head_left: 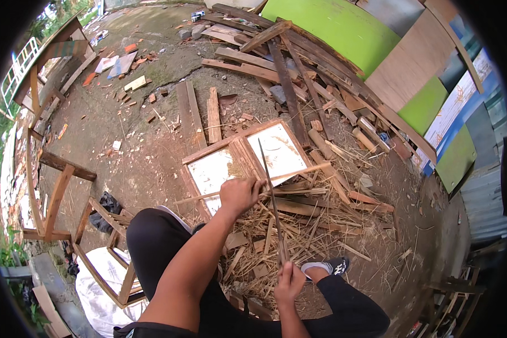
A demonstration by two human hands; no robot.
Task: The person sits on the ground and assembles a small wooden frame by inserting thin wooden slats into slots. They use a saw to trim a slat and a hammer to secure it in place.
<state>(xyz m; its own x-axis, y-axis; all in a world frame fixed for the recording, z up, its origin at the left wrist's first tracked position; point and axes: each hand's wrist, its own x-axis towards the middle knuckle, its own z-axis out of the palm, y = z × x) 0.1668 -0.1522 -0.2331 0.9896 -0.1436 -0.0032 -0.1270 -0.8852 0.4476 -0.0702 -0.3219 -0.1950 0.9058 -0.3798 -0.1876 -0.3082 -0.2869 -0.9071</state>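
- Thin pale stick [301, 171], slanting above a wood-framed white panel [285, 150], clenched in the fingers of the left hand [242, 194].
- Long dark blade [278, 225] crossing it beside that hand, grasped low by the right hand's [288, 281] fingers; contact unclear.
- Already slim, apparently well along, with wood strips [327, 231] strewn about the ground [146, 118]; amount left to trim impossible to tell.

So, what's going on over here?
A person's left hand grips a thin wooden strip, while the right hand holds a long knife by its handle. The blade crosses the strip just right of the left hand; whether it is touching is hard to tell. A framed white board lies beyond, and wood scraps litter the ground.
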